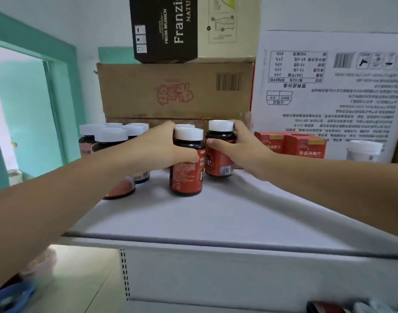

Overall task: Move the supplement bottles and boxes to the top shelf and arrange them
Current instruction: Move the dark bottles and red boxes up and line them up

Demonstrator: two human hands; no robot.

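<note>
– Counting bottles on the top shelf (216, 211), what do you get?
– Seven white caps: four in the left cluster (111, 137), three in the middle. Two red boxes (306, 146) stand at the right.
– And the hands?
– Both arms reach forward. The left hand (157, 147) curls round the front bottle (186, 175), thumb on its label. The right hand (243, 150) wraps fingers and thumb round the next bottle (218, 162), close beside. The third bottle (185, 126) stands behind, untouched

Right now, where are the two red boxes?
In the head view, the red boxes stand at the back right of the top shelf, just right of the right hand and in front of the white carton.
</note>
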